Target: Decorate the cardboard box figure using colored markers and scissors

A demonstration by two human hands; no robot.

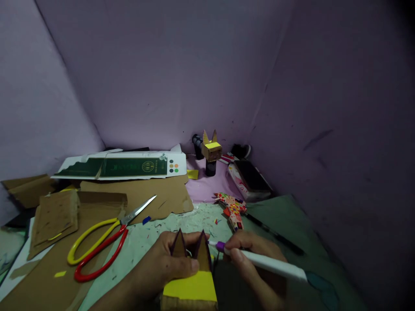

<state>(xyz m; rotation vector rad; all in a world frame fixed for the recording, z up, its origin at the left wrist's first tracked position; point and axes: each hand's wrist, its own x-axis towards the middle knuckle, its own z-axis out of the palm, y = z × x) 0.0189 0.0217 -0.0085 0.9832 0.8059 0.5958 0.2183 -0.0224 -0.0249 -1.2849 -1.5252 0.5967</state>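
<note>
My left hand (162, 265) is closed around a small cardboard box figure (191, 285) with a yellow top and two pointed brown ears, held at the bottom centre of the head view. My right hand (251, 259) grips a white marker (266, 263) with a purple tip; the tip touches the right ear of the figure. Both hands rest over a green cutting mat (285, 216).
Scissors (103, 242) with yellow and red handles lie left of my hands on cardboard sheets (136, 194). A green-and-white flattened carton (123, 166) lies behind. A second eared cardboard figure (211, 151) stands by the purple wall. A patterned paper figure (232, 209) lies nearby.
</note>
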